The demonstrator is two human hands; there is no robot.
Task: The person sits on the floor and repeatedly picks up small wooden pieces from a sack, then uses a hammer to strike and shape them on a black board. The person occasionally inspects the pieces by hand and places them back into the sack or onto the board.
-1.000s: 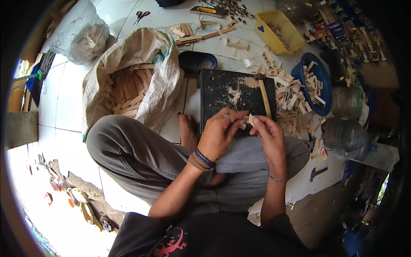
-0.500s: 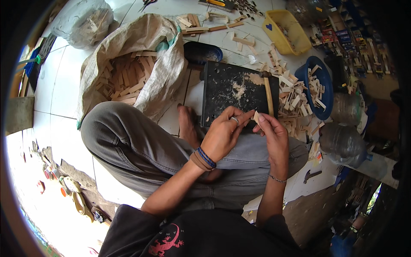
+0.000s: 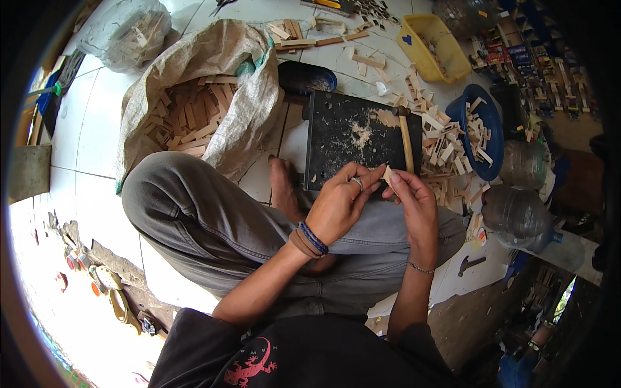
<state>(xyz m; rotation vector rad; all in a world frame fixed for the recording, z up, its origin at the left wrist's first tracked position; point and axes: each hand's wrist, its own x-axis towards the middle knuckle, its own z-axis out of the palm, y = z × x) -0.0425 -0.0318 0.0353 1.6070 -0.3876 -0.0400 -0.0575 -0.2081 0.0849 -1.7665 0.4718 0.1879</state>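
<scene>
Both hands, left hand (image 3: 339, 204) and right hand (image 3: 414, 204), pinch a small wood chip (image 3: 388, 174) over the black board's (image 3: 352, 139) near edge; likely light, stiff, best held by its edges.

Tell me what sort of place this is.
Likely a small floor-level woodcraft workshop. A woven sack and a blue bowl hold cut wood pieces, a dark work board is dusted with shavings, and both hands pinch a small wood piece.

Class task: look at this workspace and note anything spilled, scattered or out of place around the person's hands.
Wood shavings litter the black board beyond both hands. Small wood pieces lie strewn on the tiles beside the blue bowl, not in it. A hammer lies loose on the floor.
</scene>
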